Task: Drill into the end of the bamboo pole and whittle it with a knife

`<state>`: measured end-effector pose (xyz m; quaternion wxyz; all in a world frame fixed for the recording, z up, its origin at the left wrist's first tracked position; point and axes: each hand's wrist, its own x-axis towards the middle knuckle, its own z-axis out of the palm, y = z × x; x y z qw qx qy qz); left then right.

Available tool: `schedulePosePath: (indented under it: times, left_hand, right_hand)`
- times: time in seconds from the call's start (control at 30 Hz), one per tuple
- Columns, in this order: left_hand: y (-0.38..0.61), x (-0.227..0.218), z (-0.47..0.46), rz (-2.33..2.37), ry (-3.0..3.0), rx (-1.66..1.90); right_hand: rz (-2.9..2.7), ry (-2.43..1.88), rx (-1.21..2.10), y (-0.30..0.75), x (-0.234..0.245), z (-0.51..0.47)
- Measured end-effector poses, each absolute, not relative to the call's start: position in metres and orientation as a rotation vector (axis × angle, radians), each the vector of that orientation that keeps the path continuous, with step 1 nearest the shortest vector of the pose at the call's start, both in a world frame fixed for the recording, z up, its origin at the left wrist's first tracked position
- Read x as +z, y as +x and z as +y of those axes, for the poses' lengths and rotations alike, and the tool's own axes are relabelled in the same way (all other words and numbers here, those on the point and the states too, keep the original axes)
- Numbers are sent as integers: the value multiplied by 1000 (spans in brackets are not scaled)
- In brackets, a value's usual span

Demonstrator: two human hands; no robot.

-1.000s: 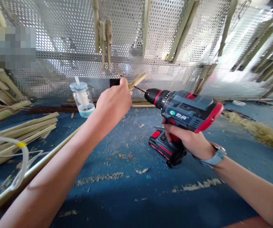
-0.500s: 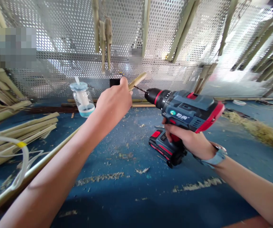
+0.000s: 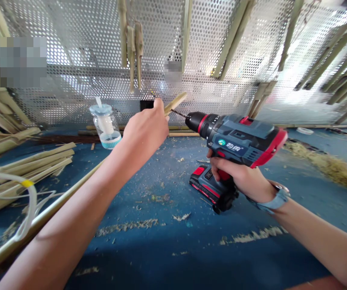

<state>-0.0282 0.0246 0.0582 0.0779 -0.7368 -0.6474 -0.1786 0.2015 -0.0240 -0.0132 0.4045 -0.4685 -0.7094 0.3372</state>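
Note:
My left hand [image 3: 147,124] is closed around a short bamboo strip [image 3: 178,101], whose free end points up and to the right. Wrapped round the handle of a blue, black and red cordless drill [image 3: 240,139] is my right hand [image 3: 235,173], wearing a watch at the wrist. The drill lies level, pointing left, its battery hanging over the blue table. Its thin drill bit [image 3: 178,113] meets the strip just beside my left fingers. Whether the tip has gone into the bamboo, I cannot tell.
A lidded jar with a straw [image 3: 106,127] stands left of my left hand. Split bamboo pieces [image 3: 49,161] and a white hose [image 3: 30,201] lie at the left. Behind is a perforated metal wall [image 3: 85,52] with bamboo hung on it. Dry fibres [image 3: 330,161] lie at the right.
Almost nothing differs. The hands, the drill and the strip sit very slightly farther right in the view, along with the background; the bit stays at the strip.

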Motion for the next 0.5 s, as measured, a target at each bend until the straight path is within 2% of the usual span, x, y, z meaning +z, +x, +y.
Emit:
schedulePosePath:
  times: [0.5]
  left_hand:
    - [-26,57,24,-2003,-2200,-523]
  right_hand:
    - [-1746,-1178,889,205,-16,-23]
